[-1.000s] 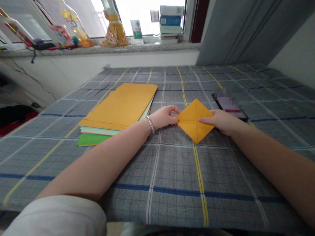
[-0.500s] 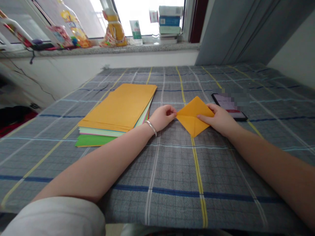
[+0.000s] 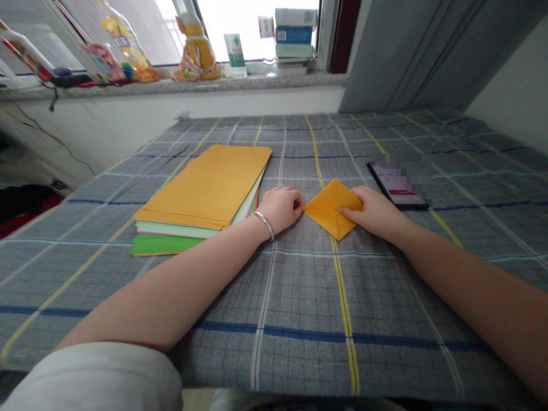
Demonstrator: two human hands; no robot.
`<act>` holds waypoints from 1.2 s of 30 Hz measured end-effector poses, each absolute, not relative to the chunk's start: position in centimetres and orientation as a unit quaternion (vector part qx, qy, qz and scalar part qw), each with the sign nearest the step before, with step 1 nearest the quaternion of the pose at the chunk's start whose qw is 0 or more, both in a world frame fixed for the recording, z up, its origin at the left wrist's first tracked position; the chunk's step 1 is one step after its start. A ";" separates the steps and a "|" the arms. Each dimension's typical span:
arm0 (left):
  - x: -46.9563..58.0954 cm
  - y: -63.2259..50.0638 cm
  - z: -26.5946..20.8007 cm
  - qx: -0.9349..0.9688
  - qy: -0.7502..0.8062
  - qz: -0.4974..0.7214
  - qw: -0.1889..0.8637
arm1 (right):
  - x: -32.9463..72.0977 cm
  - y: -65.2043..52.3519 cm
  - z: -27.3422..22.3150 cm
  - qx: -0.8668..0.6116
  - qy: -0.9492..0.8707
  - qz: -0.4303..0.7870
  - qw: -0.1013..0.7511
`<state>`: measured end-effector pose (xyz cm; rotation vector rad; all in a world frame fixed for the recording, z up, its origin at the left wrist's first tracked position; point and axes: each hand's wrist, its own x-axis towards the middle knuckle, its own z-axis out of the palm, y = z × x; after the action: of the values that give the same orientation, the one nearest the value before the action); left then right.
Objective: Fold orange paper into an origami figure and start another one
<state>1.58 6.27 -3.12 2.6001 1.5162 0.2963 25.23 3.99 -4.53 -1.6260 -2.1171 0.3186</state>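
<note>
A folded orange sheet of paper (image 3: pixel 327 206), diamond-shaped with crease lines, is held between both hands just above or on the checked cloth. My left hand (image 3: pixel 283 210), with a silver bangle at the wrist, pinches its left corner. On the opposite side my right hand (image 3: pixel 371 210) grips the right corner, thumb on top and the other fingers hidden beneath. Left of my left hand lies a stack of coloured paper (image 3: pixel 209 185), orange on top with white and green sheets showing at the near edge.
A phone (image 3: pixel 396 185) lies beyond my right hand. Grey checked cloth (image 3: pixel 299 302) covers the table. Along the windowsill (image 3: pixel 257 83) stand bottles, a white-and-green tube (image 3: pixel 234 52) and a pile of boxes (image 3: pixel 294 37).
The paper has tilted and shifted slightly left and toward me. My right hand has moved left with it, while my left hand has lowered a little, still pinching the corner.
</note>
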 end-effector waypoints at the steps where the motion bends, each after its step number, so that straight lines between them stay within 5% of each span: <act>1: 1.5 6.3 -3.0 0.858 0.502 0.093 0.060 | 25.2 4.0 -4.5 -0.589 -0.769 0.114 0.221; 29: 1.8 7.8 -3.8 0.791 0.595 0.073 0.120 | 24.9 4.2 -3.8 -0.627 -0.742 0.164 0.171; 36: 1.0 7.9 -3.6 0.823 0.522 0.140 0.176 | 25.5 4.6 -5.0 -0.613 -0.707 0.256 0.243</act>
<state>1.04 7.95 -3.62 2.3306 1.4790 0.3952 25.54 4.61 -5.05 -1.6757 -1.9315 0.6989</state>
